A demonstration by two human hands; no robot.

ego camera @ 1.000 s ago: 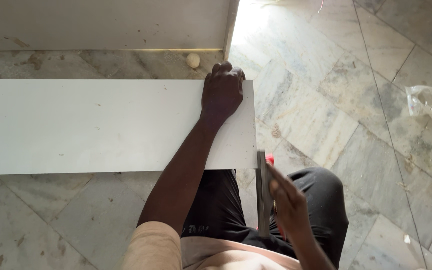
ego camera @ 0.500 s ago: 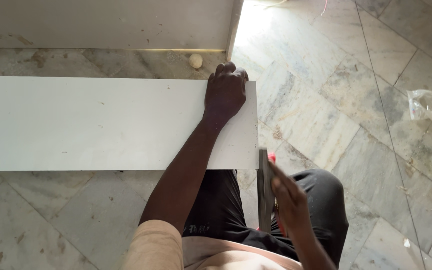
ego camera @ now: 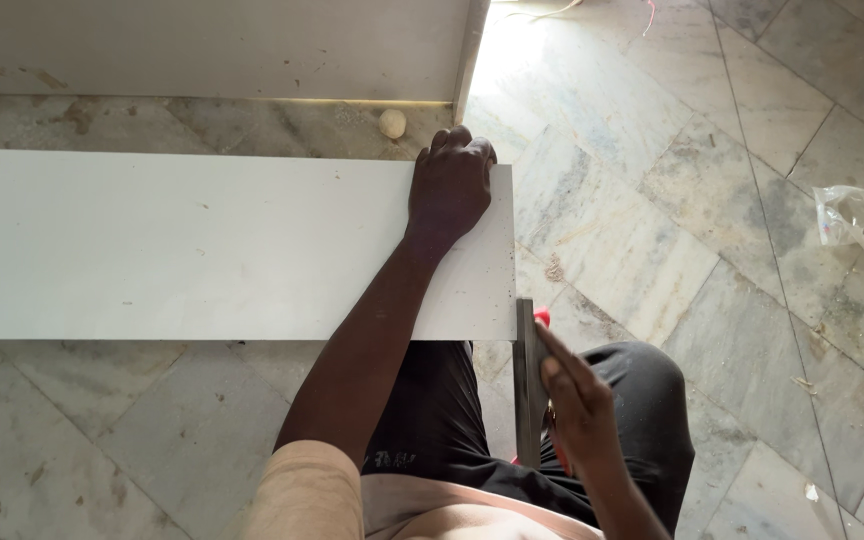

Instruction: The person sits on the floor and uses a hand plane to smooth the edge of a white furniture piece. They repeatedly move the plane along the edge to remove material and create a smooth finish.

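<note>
Roughly left to right: long white laminated board (ego camera: 202, 245) lies flat across the marble floor (ego camera: 652, 200) in front of the person's knees, left hand (ego camera: 449, 190) pressed flat near its far right corner with fingers curled over the far edge. Right hand (ego camera: 577, 400) closed around a hand saw (ego camera: 526, 380), blade held upright just beside the board's near right corner, red handle mostly hidden so grip detail is hard to tell. Board looks stiff, fairly light, smooth-faced and likely slippery, so best held by clamping an edge near the end; a small pale ball (ego camera: 392, 123) sits past the far edge.
</note>
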